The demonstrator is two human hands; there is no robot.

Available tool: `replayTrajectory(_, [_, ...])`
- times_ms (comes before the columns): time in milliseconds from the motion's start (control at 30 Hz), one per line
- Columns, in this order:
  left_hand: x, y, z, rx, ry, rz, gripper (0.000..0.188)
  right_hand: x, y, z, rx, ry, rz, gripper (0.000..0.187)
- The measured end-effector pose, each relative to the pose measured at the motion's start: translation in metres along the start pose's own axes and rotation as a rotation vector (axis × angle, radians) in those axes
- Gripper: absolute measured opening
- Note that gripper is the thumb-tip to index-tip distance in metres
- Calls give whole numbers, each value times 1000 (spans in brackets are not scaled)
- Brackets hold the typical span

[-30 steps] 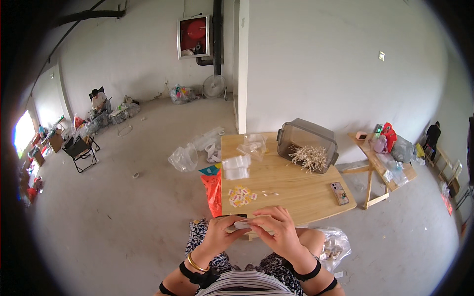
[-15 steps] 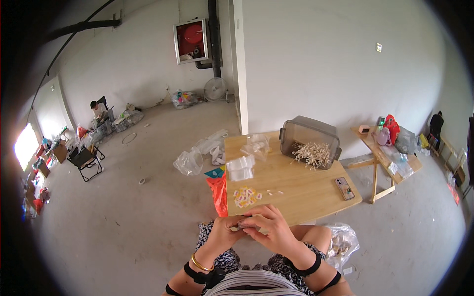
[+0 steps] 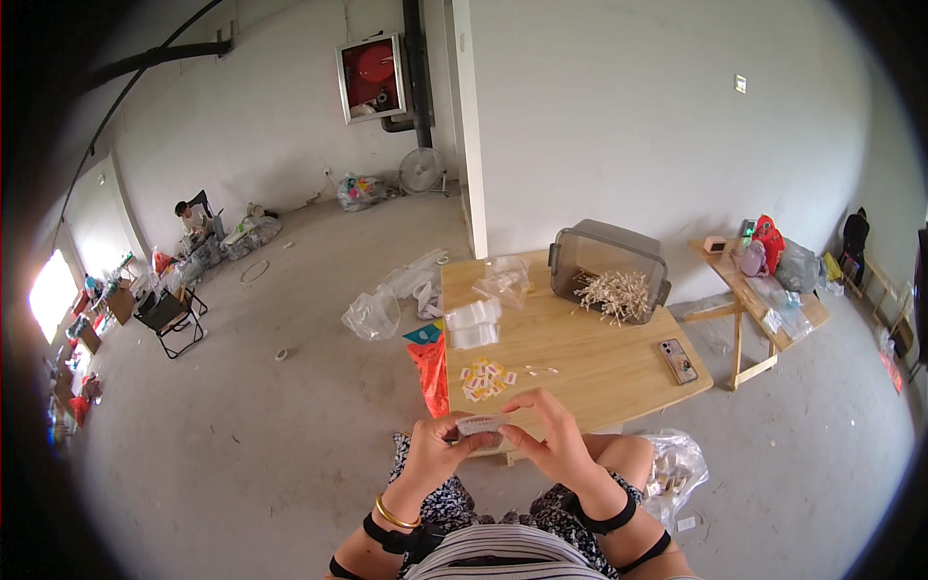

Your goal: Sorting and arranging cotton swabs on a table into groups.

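Note:
In front of my lap, my left hand (image 3: 437, 452) is closed around a small, clear plastic packet (image 3: 480, 424) with a whitish look, its thumb along the lower side. What lies inside the packet is too small to make out. My right hand (image 3: 553, 447) is at the packet's right end, thumb and forefinger apart, the thumb close to or touching its edge. Beyond the hands, a pile of small yellow and white cards (image 3: 487, 379) lies on the wooden table (image 3: 590, 382). Beside it are a few loose cotton swabs (image 3: 543, 369).
A grey plastic bin (image 3: 604, 246) lies tipped on its side with many cotton swabs (image 3: 616, 295) spilling at its mouth. Clear bags (image 3: 505, 280), white packets (image 3: 473, 324) and a phone (image 3: 679, 362) share the tabletop. An orange bag (image 3: 429, 375) hangs at the left edge. A person (image 3: 191, 220) sits far left.
The packet has turned up into view between my hands, where fingers covered it before. My right hand's fingers have lifted off it and spread. The view has shifted slightly.

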State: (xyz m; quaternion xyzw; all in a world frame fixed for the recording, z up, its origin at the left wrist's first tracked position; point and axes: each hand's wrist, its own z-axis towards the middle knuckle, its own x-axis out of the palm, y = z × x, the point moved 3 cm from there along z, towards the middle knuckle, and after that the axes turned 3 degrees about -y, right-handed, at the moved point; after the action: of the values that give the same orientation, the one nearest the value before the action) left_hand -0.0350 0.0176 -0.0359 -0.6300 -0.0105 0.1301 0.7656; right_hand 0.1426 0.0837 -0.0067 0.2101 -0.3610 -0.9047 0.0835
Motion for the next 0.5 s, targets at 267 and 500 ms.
replayTrajectory(267, [6, 2, 2, -27, -28, -43, 22, 23, -49, -20, 317, 18, 463, 22])
replayTrajectory(500, [2, 14, 4, 81, -75, -189, 23, 30, -62, -25, 499, -18, 745, 17])
